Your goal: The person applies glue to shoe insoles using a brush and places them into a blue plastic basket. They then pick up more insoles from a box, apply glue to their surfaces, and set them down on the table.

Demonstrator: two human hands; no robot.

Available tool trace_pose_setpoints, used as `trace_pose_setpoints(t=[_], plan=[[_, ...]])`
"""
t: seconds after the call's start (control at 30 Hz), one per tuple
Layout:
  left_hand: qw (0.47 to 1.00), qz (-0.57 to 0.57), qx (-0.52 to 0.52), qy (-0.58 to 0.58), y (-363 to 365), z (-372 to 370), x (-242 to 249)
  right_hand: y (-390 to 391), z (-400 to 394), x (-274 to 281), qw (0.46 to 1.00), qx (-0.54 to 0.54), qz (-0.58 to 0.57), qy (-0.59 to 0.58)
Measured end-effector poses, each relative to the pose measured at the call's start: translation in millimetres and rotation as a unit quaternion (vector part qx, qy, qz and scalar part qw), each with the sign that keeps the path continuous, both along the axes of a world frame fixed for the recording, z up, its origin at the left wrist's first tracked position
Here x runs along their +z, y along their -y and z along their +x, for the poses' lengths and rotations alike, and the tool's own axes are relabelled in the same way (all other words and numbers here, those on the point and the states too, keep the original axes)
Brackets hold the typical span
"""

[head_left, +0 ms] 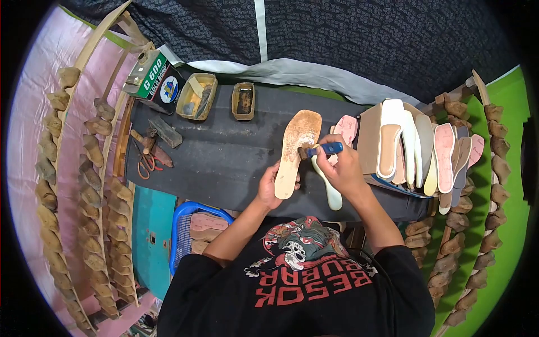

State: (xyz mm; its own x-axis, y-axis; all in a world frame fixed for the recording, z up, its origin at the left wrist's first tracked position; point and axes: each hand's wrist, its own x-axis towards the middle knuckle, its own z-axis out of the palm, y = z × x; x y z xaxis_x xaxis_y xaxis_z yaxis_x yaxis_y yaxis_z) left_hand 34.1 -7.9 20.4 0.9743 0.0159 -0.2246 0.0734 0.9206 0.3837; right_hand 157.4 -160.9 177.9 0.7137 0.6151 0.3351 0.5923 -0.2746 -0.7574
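Note:
My left hand (268,188) grips a tan shoe insole (288,168) near its heel end, holding it tilted above the table. The insole's broad front half looks wet and brownish, with a shiny patch. Closed around the blue handle of a small brush (332,148) is my right hand (347,171). The brush's dark bristles touch the insole's right side, near its middle. Behind my right hand lie a pale insole (333,197) and a pink insole (345,127) on the dark table (224,163), both partly covered.
A cardboard box (369,132) full of insoles stands at right. Two tubs, a yellowish one (196,96) and a smaller one (243,101), sit at the back beside a glue can (152,81). Scissors (146,163) and tools lie left. A blue basket (182,224) stands below; shoe-last racks flank both sides.

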Motion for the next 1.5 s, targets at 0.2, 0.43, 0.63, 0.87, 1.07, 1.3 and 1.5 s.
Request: trace_pose_setpoints(t=[0.2,0.43,0.63,0.87,1.07,1.3,1.5], plan=[[1.000,0.012,0.012,0.005,3,1,4,0,-7,0,1.000,0.016,0.012,0.015],[0.999,0.029,0.019,-0.005,10,3,12,4,-10,2,1.000,0.015,0.014,0.008],[1.000,0.009,0.017,0.002,11,3,4,8,0,-3,1.000,-0.009,0.004,-0.005],[0.999,0.015,0.024,-0.030,-8,-3,5,-4,-5,-9,0.999,0.022,0.005,0.032],[1.000,0.002,0.010,-0.007,-30,-9,1,-16,19,-9,0.996,-0.074,0.020,0.045],[0.999,-0.007,-0.023,-0.046,-52,-21,-18,-34,38,-10,0.991,-0.125,0.021,0.049],[0.994,-0.013,-0.054,-0.097,-78,-56,-37,-107,38,-35,0.999,-0.033,-0.004,0.012]])
